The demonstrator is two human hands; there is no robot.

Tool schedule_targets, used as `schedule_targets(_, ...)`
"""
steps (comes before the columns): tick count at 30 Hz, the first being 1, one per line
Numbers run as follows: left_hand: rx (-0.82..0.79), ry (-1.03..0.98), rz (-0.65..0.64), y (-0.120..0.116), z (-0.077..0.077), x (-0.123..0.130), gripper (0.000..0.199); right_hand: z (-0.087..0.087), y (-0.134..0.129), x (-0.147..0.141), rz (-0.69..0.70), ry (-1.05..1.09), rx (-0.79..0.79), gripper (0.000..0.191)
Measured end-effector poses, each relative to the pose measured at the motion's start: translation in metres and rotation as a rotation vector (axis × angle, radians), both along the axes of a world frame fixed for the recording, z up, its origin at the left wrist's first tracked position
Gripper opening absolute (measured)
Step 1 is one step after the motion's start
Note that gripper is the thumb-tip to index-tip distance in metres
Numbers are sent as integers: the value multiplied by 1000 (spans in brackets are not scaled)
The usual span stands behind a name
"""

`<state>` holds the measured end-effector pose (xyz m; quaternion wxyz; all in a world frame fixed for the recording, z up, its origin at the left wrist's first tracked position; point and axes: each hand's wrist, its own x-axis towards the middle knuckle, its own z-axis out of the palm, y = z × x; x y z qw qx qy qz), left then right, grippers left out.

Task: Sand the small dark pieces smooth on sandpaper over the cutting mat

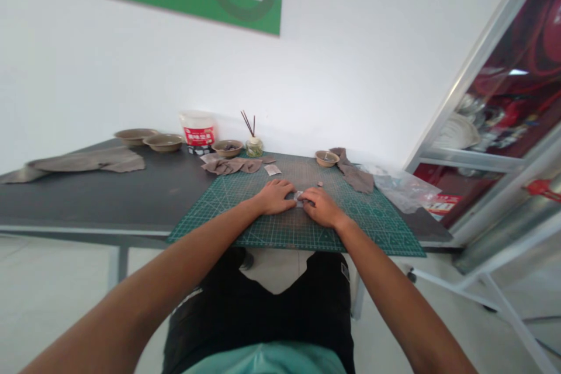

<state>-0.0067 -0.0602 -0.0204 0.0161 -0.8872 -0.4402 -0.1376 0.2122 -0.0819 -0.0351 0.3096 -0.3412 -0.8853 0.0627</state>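
Note:
A small whitish piece [298,198] lies on the green cutting mat [272,238] between my two hands; its kind is too small to make out. My left hand [277,196] rests on the mat just left of it, thumb and forefinger apart, their tips near the piece's edge. On the other side my right hand [324,207] is closed, fingers curled in a pinch over the piece's right end. Something small and dark shows under those fingers, mostly hidden. Beyond the hands lie a white square packet [272,169] and a tiny pinkish-brown lump [320,184].
Along the wall stand brown bowls [163,142], a white tub with a red label [199,132] and a reed diffuser [253,145]. Grey-brown cloths [232,166] lie about. At right are a small bowl [326,158], a clear plastic bag [401,187] and a metal-framed cabinet [475,159].

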Motion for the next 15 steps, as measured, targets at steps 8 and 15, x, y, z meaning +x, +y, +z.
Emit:
schedule_targets(8,-33,-23,-32,-2,2,-2,37,-5,10,2,35,69,-43,21)
schedule_targets(15,-23,-6,-20,-3,4,-4,36,-7,16,1,9,130,-95,26)
